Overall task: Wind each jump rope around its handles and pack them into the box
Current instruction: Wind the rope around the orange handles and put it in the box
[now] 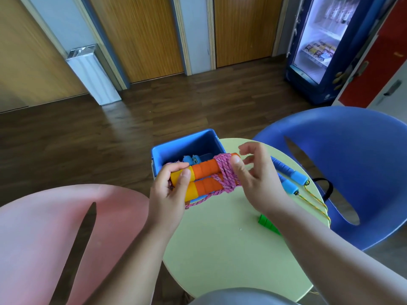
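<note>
My left hand (170,186) grips the yellow ends of the two orange handles (204,172). Its fingers are curled round them and the thumb lies across the front. The handles lie side by side, held level above the tabletop (220,249).

The pink rope (224,175) is wound in a thick criss-cross bundle round the far ends of the handles, right against my right hand (253,175). That hand's thumb presses on top of the bundle while its fingers sit half curled and spread just beyond it. I can't tell whether they pinch a strand. A loose length of pink rope trails out from under the handles and below my left hand.

The blue box (169,150) stands on the tabletop just beyond my left hand, open at the top, with pale blue handle ends (190,160) showing inside it.

On the far side of my right hand, a second pair of blue handles (290,179) lies on the tabletop. Its yellow cord (317,203) runs unwound toward the tabletop edge.

A green handle (267,223) peeks out from under my right forearm.

A pink chair (44,227) is off my left arm, and a blue chair (352,161) stands past my right.
</note>
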Demonstrator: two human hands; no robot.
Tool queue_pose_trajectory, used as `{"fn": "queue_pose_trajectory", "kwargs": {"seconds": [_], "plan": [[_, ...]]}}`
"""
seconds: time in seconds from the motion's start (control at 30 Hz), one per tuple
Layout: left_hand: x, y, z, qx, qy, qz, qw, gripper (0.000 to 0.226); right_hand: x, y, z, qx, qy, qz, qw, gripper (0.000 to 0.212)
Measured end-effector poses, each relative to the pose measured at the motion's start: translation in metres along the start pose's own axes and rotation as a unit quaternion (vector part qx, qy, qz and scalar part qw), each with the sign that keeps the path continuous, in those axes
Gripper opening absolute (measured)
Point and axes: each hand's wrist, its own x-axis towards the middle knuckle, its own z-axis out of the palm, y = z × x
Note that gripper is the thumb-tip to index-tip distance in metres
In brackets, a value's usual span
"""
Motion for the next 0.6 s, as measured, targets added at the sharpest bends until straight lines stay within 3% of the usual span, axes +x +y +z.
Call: {"fn": "queue_pose_trajectory", "kwargs": {"seconds": [0.07,0.17,0.23,0.33,0.47,0.53,0.6], "plan": [[0.000,0.006,0.002,-0.002,0.000,0.016,1.000,0.009,0.004,-0.001,0.003,0.039,-0.041,0.064,0.996,0.054],[0.003,0.002,0.007,-0.013,0.002,-0.005,1.000,0.007,0.004,-0.013,0.008,0.109,-0.097,0.119,0.982,0.034],[0.006,-0.003,0.011,-0.010,0.006,-0.042,0.999,0.008,0.003,-0.016,0.015,0.111,-0.052,0.133,0.984,0.020],[0.009,-0.013,0.012,0.014,0.017,-0.075,0.997,0.023,-0.001,-0.012,0.025,0.092,0.003,0.136,0.986,0.017],[0.012,-0.023,0.003,0.021,-0.029,-0.117,0.992,0.025,-0.001,0.003,0.029,0.048,-0.068,0.172,0.982,0.025],[0.016,-0.028,-0.004,0.030,-0.033,-0.124,0.991,0.007,0.000,0.014,0.027,-0.086,-0.100,0.119,0.984,0.048],[0.024,-0.027,-0.008,0.062,-0.054,-0.133,0.988,0.009,0.002,0.017,0.021,-0.182,-0.116,-0.021,0.976,0.075]]}}
